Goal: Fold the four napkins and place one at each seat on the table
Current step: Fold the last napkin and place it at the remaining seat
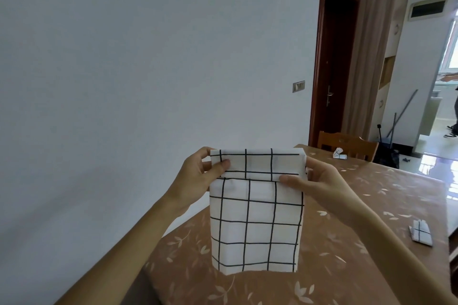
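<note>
A grid-patterned napkin is pinched taut above the table by left hand and right hand, steadying its top fold.

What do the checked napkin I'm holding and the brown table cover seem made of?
The checked napkin looks like thin woven cloth, matte white with black grid lines; it hangs limp and folds softly at the top. The table cover seems plastic or oilcloth, brown with pale leaf print and a slight sheen, though coated fabric is possible.
</note>
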A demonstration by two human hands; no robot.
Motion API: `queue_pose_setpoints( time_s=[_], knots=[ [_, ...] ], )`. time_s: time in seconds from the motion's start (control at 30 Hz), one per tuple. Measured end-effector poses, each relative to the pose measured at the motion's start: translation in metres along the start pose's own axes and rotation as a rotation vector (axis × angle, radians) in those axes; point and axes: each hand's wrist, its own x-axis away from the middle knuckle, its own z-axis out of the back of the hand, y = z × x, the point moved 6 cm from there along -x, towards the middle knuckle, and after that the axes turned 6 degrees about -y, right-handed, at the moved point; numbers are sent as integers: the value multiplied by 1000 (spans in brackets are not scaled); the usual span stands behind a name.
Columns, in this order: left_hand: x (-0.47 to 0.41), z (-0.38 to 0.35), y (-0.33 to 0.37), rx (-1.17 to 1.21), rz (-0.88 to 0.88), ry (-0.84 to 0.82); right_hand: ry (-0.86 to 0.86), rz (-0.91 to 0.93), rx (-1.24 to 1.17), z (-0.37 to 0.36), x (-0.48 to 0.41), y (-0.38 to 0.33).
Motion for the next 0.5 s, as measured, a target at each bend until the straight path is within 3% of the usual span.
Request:
queue_pose_setpoints(
  time_s=[0.13,0.33,0.5],
  knots=[
    [1,-4,-1,12,35,-66,58,60,-8,5,2,-3],
    [7,-13,-17,203,333,-268,108,186,85,8,2,-4],
    [8,-12,-12,160,248,-259,71,242,205,8,-1,0]
  ],
)
